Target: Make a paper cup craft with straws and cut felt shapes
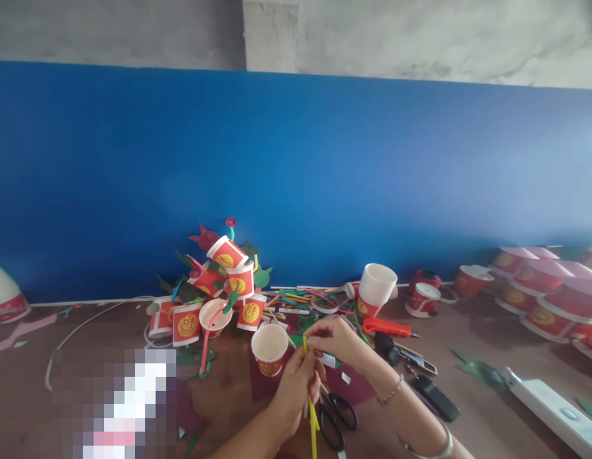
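Observation:
My left hand (294, 390) is closed around a long yellow straw (313, 424), whose lower part hangs below the fist in two strands. My right hand (341, 346) pinches the top end of that straw just above the left fingers. Left of the hands, a paper cup (269, 347) stands upright with its mouth up. Black-handled scissors (341, 414) lie right under the hands, partly hidden. A white-capped tube or pen (327, 360) shows behind the fingers.
Decorated red-and-white paper cups (229, 280) are piled at the back left. Loose coloured straws (290, 299), a stack of cups (378, 284), an orange utility knife (389, 327), keys with a black fob (434, 396) and a white glue gun-like device (554, 408) lie rightward. More cups (554, 287) fill the far right.

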Motion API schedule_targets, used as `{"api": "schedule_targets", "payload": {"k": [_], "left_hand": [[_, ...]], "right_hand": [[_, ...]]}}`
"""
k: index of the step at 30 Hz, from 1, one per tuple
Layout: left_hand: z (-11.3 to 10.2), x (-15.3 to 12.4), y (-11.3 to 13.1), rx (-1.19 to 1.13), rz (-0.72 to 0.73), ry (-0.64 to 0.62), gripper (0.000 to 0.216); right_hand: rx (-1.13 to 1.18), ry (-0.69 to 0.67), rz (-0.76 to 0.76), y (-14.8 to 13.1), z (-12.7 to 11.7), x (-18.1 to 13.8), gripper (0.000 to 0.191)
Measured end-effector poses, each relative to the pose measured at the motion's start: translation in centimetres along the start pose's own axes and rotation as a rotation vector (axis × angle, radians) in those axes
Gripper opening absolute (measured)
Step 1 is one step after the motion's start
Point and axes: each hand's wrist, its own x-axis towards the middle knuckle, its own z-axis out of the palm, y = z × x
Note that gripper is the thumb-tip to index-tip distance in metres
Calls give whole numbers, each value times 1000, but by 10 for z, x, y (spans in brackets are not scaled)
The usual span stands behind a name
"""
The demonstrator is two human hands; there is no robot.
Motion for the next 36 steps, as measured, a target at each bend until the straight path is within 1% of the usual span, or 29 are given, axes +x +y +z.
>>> {"api": "schedule_targets", "payload": {"k": [2, 5, 8, 10, 12, 14, 17, 18, 20, 22, 23, 24, 26, 28, 30, 33, 35, 36], "left_hand": [[1, 0, 1, 25, -17, -4, 60], [1, 1, 0, 63, -56, -3, 63], [0, 4, -2, 86, -64, 39, 67], [0, 5, -4, 90, -57, 67, 68], [-1, 6, -6, 84, -53, 83, 68], [-1, 5, -6, 70, -45, 89, 67], [-1, 5, -5, 54, -23, 100, 65], [0, 5, -4, 51, -15, 105, 64], [0, 4, -3, 51, 0, 112, 62], [0, 3, -2, 64, 18, 110, 60], [1, 2, -2, 75, 26, 107, 60], [2, 1, -1, 87, 34, 101, 59], [4, -1, 0, 103, 42, 89, 57], [6, -3, 0, 100, 40, 84, 56], [7, -4, 0, 91, 37, 84, 56], [6, -4, 1, 78, 30, 82, 57], [5, -4, 1, 68, 12, 76, 60], [4, -4, 1, 61, 4, 76, 61]], "right_hand": [[-53, 10, -8, 0, 0, -1, 10], [-74, 14, 1, 1, 2, -1, 11], [53, 29, 42, 1, 4, 0, 14], [132, 98, 85, -1, 4, 1, 20], [123, 210, 114, -2, 2, 2, 25], [56, 293, 111, -3, -1, 3, 31], [-74, 313, 55, -2, -5, 3, 38], [-116, 294, 29, -1, -5, 3, 37], [-163, 212, -14, -2, -3, 2, 26], [-195, 128, -29, -5, 0, -1, 16], [-225, 114, -34, -7, 2, -3, 14], [-271, 122, -56, -9, 3, -4, 12], [-407, 165, -153, -13, 5, -7, 10], [-565, 191, -286, -15, 6, -10, 15], [-705, 221, -378, -16, 7, -12, 19], [-790, 310, -415, -15, 8, -12, 21], [-769, 361, -387, -12, 6, -10, 20], [-755, 375, -349, -9, 4, -9, 21]]}}
